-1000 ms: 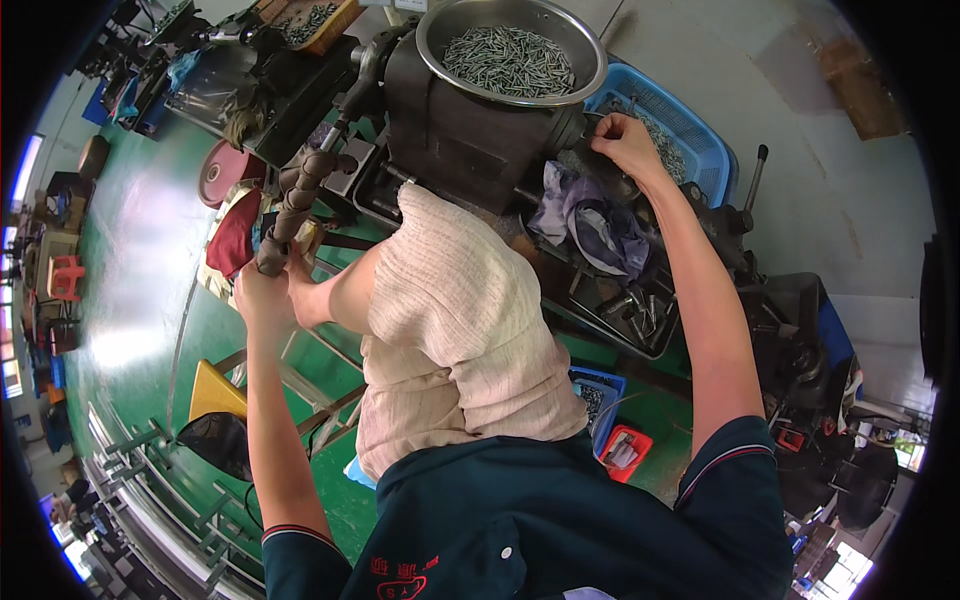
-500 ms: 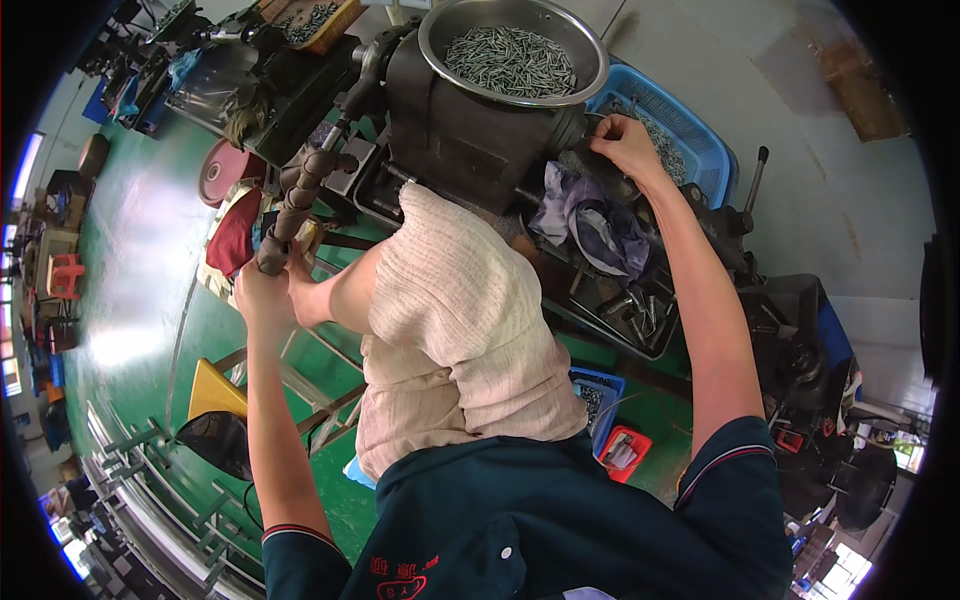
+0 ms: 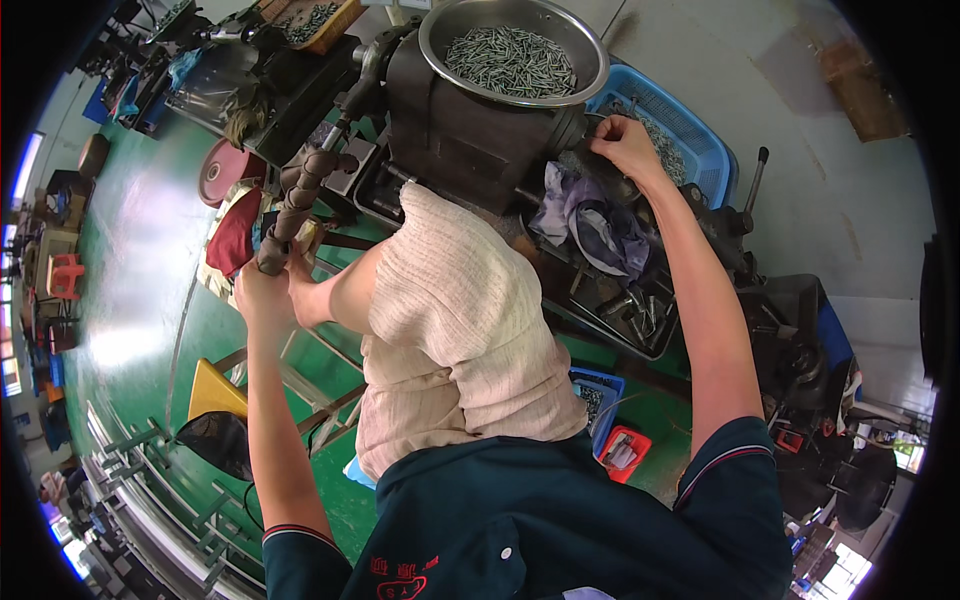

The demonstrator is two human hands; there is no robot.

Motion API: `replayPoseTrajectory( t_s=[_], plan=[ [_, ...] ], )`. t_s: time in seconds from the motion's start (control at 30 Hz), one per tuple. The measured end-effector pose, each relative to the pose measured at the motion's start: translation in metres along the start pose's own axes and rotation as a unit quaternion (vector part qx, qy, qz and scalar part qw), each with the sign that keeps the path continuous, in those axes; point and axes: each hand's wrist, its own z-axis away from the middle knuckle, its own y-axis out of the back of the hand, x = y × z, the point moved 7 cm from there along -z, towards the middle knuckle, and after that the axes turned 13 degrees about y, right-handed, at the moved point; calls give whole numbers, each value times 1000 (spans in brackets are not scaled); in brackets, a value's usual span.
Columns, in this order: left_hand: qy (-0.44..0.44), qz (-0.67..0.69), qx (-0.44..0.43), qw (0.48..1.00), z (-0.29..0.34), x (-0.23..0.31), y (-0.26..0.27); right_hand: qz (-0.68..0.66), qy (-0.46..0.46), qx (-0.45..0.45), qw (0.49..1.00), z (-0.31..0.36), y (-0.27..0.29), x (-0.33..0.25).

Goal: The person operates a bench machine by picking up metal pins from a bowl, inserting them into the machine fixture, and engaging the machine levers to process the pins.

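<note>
My left hand (image 3: 265, 292) is closed around the lower end of a lever handle (image 3: 300, 190) wrapped in brown material, which slants up to the dark machine. At the machine's right end, my right hand (image 3: 626, 148) has its thumb and fingers pinched together beside the round spindle (image 3: 570, 128); whatever is between them is too small or hidden to make out. On top of the dark machine body (image 3: 460, 140) rests a steel bowl (image 3: 513, 60) full of small metal pins. A blue plastic basket (image 3: 705, 130) with more small metal parts stands just beyond my right hand.
A purple and white rag (image 3: 595, 222) lies below my right hand, over a dark tray (image 3: 655, 345) with metal tools. Blue (image 3: 607, 418) and red (image 3: 625, 452) bins sit on the floor beneath. My bare foot rests near the lever's end. A yellow stool-like piece (image 3: 215, 390) stands at left.
</note>
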Motion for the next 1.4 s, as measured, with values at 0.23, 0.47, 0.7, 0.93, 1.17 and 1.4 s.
replayPoseTrajectory(
  t_s=[0.23, 0.47, 0.7, 0.93, 1.17, 1.4],
  plan=[
    [4, 10, 0, 1000, 1, 1, 0, -2, -1, 2, 1000, -1, 0, 5],
    [6, 6, -2, 1000, 1, 1, 1, 16, -5, -2, 1000, -1, 0, 5],
    [8, 8, -5, 1000, 2, 2, 1, 3, 0, -2, 1000, -1, -1, 4],
    [21, -55, 45, 997, -28, -10, 7, 10, -2, -5, 1000, -1, 0, 3],
    [7, -111, 11, 994, -64, -9, 14, -13, 2, 0, 1000, 2, 7, -9],
    [-19, -95, 11, 995, -66, -7, 13, 287, -43, 16, 957, 0, 105, 29]
  ],
)
